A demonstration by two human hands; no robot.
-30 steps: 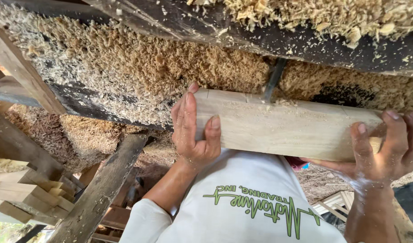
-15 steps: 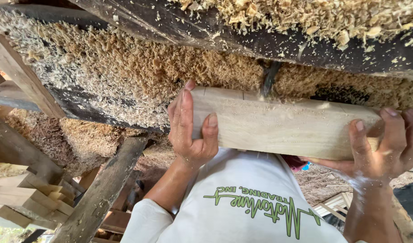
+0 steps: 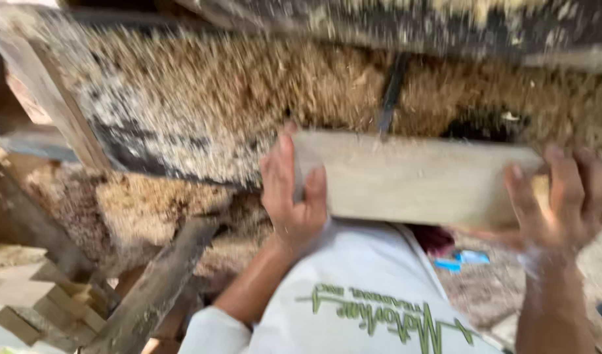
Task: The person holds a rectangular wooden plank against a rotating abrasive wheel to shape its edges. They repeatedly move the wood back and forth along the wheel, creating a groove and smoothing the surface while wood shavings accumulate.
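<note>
Pale wood block (image 3: 419,180), smooth, blurred, long axis running left-right, over sawdust-covered bench (image 3: 183,111). Left hand (image 3: 294,190) grips its left end, right hand (image 3: 563,196) its right end.

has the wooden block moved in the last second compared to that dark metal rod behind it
Cannot tell. The wooden block sits at about the same spot under the dark rod; the now picture is motion-blurred, and the head camera itself shifted.

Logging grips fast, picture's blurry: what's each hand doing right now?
Left hand: closed on the left end of the wooden block.
Right hand: closed on the block's right end.
</note>
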